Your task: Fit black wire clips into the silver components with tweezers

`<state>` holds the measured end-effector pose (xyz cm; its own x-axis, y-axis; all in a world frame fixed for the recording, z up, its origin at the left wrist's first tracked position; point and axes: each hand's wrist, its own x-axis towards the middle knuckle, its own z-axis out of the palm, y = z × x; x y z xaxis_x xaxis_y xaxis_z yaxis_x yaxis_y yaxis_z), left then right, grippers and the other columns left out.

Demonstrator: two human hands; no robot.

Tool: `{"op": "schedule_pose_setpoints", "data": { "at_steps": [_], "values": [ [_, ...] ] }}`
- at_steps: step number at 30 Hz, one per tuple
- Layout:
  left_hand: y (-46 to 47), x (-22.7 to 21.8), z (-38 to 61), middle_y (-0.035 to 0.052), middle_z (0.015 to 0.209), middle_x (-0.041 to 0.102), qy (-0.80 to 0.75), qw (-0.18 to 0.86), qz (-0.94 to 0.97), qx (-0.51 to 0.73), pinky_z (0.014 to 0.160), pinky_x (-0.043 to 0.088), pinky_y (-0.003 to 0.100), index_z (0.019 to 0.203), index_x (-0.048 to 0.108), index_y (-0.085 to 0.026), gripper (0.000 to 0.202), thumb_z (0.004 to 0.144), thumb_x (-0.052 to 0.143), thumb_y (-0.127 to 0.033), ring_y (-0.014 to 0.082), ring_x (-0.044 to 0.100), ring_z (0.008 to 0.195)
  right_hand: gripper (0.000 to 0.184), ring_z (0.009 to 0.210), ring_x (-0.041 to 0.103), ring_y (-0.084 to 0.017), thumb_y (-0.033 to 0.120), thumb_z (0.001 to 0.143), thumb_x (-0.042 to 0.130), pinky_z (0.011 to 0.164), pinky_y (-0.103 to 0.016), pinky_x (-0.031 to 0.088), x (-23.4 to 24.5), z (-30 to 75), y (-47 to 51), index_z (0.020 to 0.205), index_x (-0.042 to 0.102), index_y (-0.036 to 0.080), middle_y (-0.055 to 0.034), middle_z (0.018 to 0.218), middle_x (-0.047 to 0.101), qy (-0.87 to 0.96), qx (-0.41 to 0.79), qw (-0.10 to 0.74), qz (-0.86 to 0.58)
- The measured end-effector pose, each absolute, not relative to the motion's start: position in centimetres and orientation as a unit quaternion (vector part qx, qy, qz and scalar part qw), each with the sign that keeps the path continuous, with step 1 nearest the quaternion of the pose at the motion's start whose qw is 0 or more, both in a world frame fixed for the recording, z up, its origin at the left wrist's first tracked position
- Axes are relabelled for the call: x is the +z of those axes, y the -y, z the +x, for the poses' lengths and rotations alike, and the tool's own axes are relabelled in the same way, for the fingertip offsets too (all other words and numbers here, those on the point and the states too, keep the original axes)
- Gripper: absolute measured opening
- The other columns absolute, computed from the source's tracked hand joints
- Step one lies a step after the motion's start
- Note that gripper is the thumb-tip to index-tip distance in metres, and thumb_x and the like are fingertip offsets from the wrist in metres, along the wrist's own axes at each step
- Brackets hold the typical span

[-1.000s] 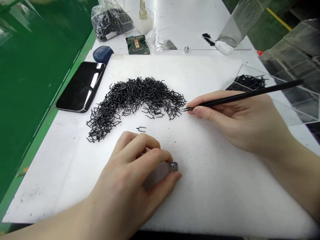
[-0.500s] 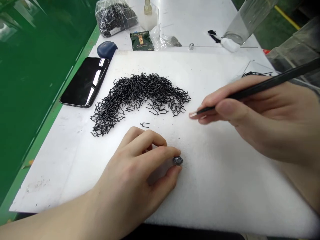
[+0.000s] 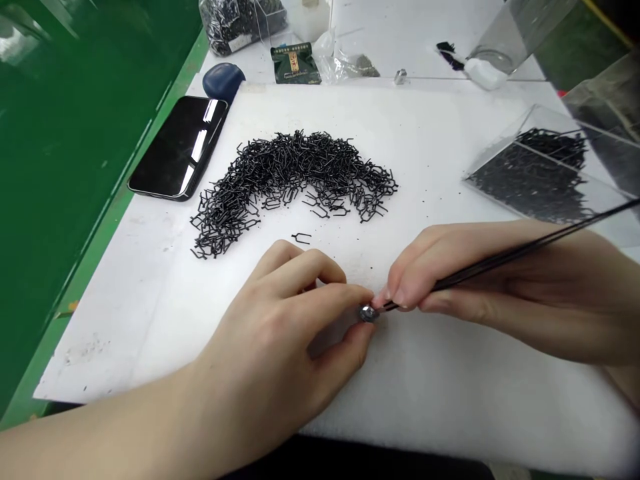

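Foam sheet (image 3: 450, 147) on bench (image 3: 400, 40). Wire pile (image 3: 295, 173) mid-sheet, lone wire (image 3: 301, 237) just below it. Phone (image 3: 177, 148) at 9 o'clock, tray (image 3: 525, 180) at 2, packet (image 3: 295, 63) at 12 behind sheet. Left hand (image 3: 270, 327) at 6 holds metal part (image 3: 369, 313); right hand (image 3: 500, 287) at 4 holds tweezers (image 3: 500, 263), tips just beside part.

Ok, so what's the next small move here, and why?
Probably hold the small metal part steady in your left hand and make a slow, careful tweezer move. The tips of the black tweezers in your right hand are right at that tiny part, so a slip could knock it loose.
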<state>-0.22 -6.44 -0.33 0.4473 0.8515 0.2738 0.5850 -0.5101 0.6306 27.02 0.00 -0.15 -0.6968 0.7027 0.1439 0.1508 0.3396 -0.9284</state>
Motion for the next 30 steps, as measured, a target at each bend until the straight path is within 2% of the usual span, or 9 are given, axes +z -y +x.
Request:
{"op": "schedule_pose_setpoints", "data": {
  "at_steps": [10,15,21,23,27,30],
  "values": [
    [6.3,-0.2,-0.5,0.0052,0.106,0.087,-0.442,0.229,0.82,0.282,0.095,0.071,0.034,0.113,0.094,-0.021,0.015,0.109,0.081,-0.014,0.0225,0.075,0.101,0.024,0.102,0.092,-0.023,0.018,0.108,0.088,0.086,-0.028,0.077,-0.5,27.2,-0.1,0.118,0.095,0.039,-0.0003,0.11,0.094,0.772,0.508,0.27,-0.268],
    [6.3,-0.3,-0.4,0.0047,0.105,0.086,-0.445,0.232,0.817,0.284,0.093,0.071,0.034,0.111,0.093,-0.022,0.015,0.109,0.081,-0.013,0.0219,0.075,0.1,0.023,0.101,0.092,-0.02,0.017,0.108,0.087,0.089,-0.024,0.076,-0.6,27.3,-0.2,0.116,0.093,0.038,0.0016,0.109,0.093,0.774,0.505,0.275,-0.264],
    [6.4,-0.3,-0.4,0.0044,0.105,0.087,-0.441,0.239,0.816,0.288,0.096,0.071,0.034,0.11,0.093,-0.02,0.013,0.108,0.082,-0.013,0.0213,0.075,0.1,0.025,0.098,0.092,-0.023,0.019,0.108,0.088,0.086,-0.03,0.077,-0.5,27.3,-0.1,0.117,0.094,0.041,0.001,0.107,0.093,0.769,0.51,0.271,-0.273],
    [6.4,-0.3,-0.4,0.0042,0.105,0.087,-0.44,0.24,0.814,0.294,0.096,0.07,0.032,0.113,0.094,-0.02,0.014,0.108,0.083,-0.013,0.0209,0.074,0.101,0.022,0.096,0.092,-0.025,0.023,0.109,0.088,0.083,-0.035,0.077,-0.4,27.5,-0.1,0.117,0.094,0.042,-0.0001,0.105,0.093,0.759,0.502,0.301,-0.285],
    [6.3,-0.3,-0.5,0.004,0.104,0.086,-0.436,0.244,0.816,0.291,0.095,0.069,0.032,0.116,0.094,-0.02,0.018,0.107,0.08,-0.012,0.0205,0.074,0.1,0.016,0.097,0.087,-0.029,0.029,0.104,0.094,0.081,-0.044,0.073,0.1,27.9,-0.3,0.111,0.093,0.043,-0.0024,0.108,0.091,0.752,0.366,0.405,-0.369],
    [6.3,-0.6,-0.5,0.0046,0.104,0.086,-0.436,0.236,0.819,0.288,0.094,0.069,0.035,0.118,0.093,-0.021,0.02,0.107,0.078,-0.012,0.0219,0.074,0.1,0.016,0.091,0.082,-0.026,0.027,0.105,0.091,0.081,-0.045,0.07,0.3,28.2,-0.7,0.108,0.091,0.043,-0.0014,0.108,0.089,0.816,0.224,0.368,-0.385]
  ]
}}
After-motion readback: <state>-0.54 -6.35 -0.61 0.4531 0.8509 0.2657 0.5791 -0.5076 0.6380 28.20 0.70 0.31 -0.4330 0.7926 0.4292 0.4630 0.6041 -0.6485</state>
